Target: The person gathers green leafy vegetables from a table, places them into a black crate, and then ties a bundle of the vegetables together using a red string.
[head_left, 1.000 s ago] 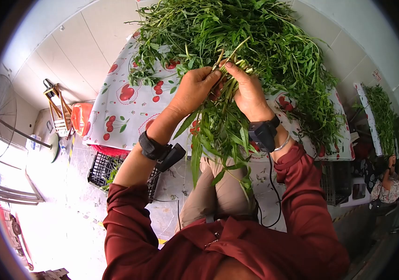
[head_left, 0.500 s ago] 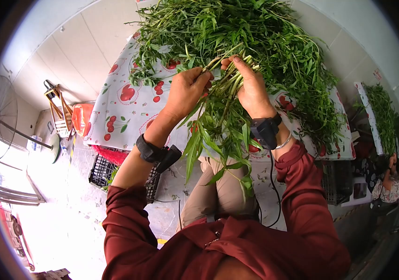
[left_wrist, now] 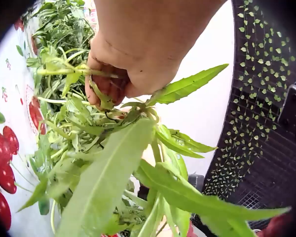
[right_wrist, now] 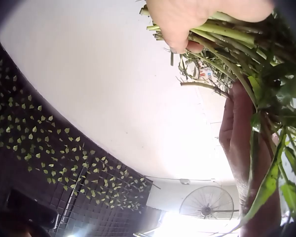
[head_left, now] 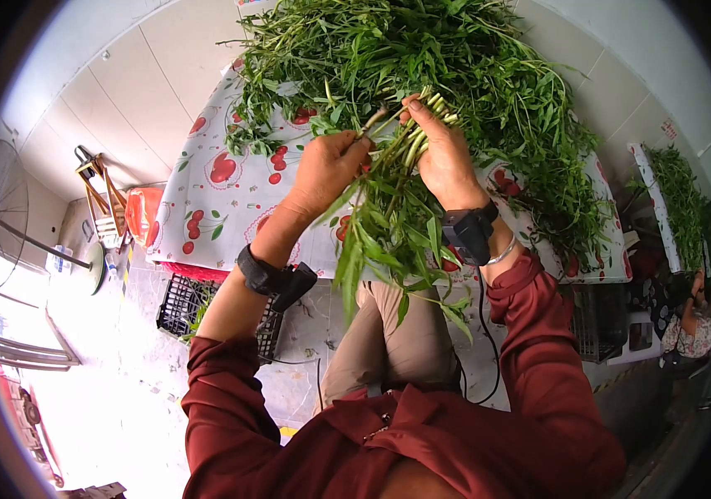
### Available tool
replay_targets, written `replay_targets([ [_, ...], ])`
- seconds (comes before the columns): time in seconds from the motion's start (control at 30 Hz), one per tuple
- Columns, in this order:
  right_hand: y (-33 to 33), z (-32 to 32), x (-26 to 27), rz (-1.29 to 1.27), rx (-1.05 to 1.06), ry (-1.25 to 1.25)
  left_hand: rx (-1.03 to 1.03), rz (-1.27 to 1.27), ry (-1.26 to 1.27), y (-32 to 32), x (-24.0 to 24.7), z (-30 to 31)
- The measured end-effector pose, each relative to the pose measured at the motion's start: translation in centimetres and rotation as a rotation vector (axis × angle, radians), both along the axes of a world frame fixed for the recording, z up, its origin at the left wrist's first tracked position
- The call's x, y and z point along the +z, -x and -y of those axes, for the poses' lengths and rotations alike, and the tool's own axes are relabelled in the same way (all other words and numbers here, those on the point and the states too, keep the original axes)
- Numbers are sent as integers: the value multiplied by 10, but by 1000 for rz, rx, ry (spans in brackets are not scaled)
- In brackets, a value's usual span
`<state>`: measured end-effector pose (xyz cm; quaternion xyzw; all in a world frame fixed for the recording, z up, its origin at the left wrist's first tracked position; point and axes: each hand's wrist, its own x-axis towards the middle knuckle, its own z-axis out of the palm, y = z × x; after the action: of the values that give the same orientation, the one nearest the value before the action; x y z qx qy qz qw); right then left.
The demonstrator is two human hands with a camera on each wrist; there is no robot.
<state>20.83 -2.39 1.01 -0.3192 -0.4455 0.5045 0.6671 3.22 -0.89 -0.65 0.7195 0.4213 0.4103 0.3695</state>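
My right hand (head_left: 449,166) grips a bunch of leafy green stems (head_left: 419,143) above the table's front part, thumb across them. Their cut ends point away from me and the leaves hang down toward my lap. To the left, my left hand (head_left: 326,170) pinches a single stem (head_left: 375,121) whose end sticks out past the fingers. In the left wrist view, curled fingers of the left hand (left_wrist: 133,64) close around that stem, and long leaves (left_wrist: 108,173) fill the foreground. Seen from the right wrist, the bunch's cut ends (right_wrist: 153,28) jut out beside the right thumb.
A large heap of the same greens (head_left: 422,41) covers the back and right of the table, on a cherry-patterned tablecloth (head_left: 243,200). Below its left edge stands a black crate (head_left: 185,303). A fan (head_left: 2,208) is at far left; another person (head_left: 692,328) sits at far right.
The left hand has drawn apart from the right, moving left and slightly toward me with one stem. The right hand keeps hold of the bunch, whose leaves have swung a little.
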Motion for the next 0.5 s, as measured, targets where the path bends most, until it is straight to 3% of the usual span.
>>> replay_targets([
  [0.13, 3, -1, 0, -79, 124, -38, 44, -33, -67, 2, 11, -8],
  [0.3, 13, 1, 1, -66, 79, -53, -73, -375, -157, -4, 32, -3],
  [0.4, 14, -1, -2, -67, 79, -66, -102, -329, -56, -8, 30, -8],
  [0.5, 12, -1, -4, -55, 89, -68, -87, -385, -128, -9, 33, -7],
])
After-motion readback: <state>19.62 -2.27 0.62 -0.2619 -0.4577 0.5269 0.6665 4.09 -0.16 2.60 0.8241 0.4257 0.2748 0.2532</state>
